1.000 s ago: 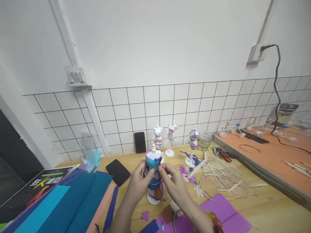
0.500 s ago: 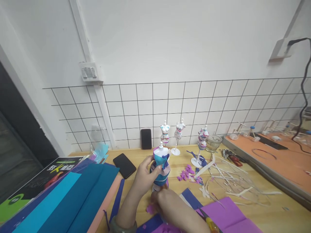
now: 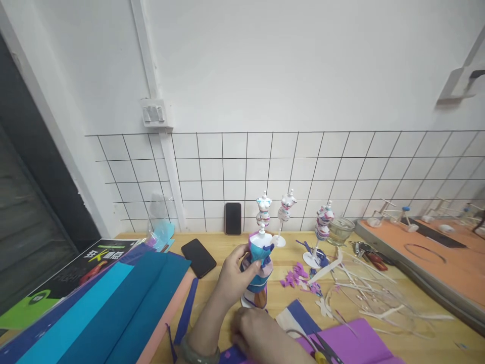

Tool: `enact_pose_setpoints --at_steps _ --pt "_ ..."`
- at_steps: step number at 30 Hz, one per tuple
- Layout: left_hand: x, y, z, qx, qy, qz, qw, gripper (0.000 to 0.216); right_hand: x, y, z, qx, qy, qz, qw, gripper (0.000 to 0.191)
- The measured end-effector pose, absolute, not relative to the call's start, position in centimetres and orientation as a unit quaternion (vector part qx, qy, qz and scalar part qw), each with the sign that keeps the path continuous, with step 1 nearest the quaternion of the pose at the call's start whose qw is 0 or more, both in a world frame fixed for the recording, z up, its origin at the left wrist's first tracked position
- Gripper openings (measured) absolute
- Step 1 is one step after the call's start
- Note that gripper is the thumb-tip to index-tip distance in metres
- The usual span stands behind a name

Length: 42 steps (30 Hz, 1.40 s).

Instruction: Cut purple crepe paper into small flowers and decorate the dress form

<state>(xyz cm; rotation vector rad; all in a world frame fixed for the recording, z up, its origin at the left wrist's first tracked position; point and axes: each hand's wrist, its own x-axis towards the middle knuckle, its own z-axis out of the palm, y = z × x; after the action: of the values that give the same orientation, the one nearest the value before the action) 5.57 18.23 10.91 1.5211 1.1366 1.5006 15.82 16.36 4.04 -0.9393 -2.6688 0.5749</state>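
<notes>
My left hand (image 3: 237, 275) is wrapped round a small dress form (image 3: 261, 240) in the lower middle of the view. The form stands upright, with a white top, a light blue bodice with a dark blue bow, and a layered skirt in pink and blue. Just below its white base, my right hand (image 3: 255, 331) is curled closed, knuckles up. Its fingertips are turned away, so what they hold, if anything, is hidden. A pair of scissors (image 3: 324, 349) with a yellow handle lies by my right forearm, over purple paper (image 3: 358, 344).
Three more dress forms (image 3: 324, 220) stand along the wall. Purple scraps (image 3: 297, 275), pale strips (image 3: 367, 288), a glass bowl (image 3: 341, 231) and red-handled pliers (image 3: 375, 260) lie rightward. On the left are coloured sheets (image 3: 151, 298), a phone (image 3: 198, 258) and a magazine (image 3: 91, 273).
The view has turned a little to the left. My right hand has drawn down from the skirt's lower edge, uncovering the white base. My left hand keeps its hold on the dress form.
</notes>
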Motion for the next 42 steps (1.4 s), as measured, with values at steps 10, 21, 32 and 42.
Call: enact_pose_setpoints --at_steps 10,21,32,42 --pt "5.2 18.5 10.7 0.571 0.436 0.592 0.364 0.028 17.6 16.8 7.5 -0.281 -0.877 0.344 0.186 0.029" --pt "5.0 18.4 10.8 0.577 0.43 0.594 0.361 0.028 19.9 18.3 10.3 -0.235 -0.708 0.617 0.25 0.008" --pt "5.2 18.6 10.5 0.58 0.423 0.597 0.358 0.033 21.1 20.0 10.8 -0.175 -0.616 0.689 0.338 0.039" --pt "4.7 18.2 11.3 0.614 0.43 0.562 0.35 0.028 22.0 21.2 11.5 -0.228 -0.639 0.627 0.384 0.015"
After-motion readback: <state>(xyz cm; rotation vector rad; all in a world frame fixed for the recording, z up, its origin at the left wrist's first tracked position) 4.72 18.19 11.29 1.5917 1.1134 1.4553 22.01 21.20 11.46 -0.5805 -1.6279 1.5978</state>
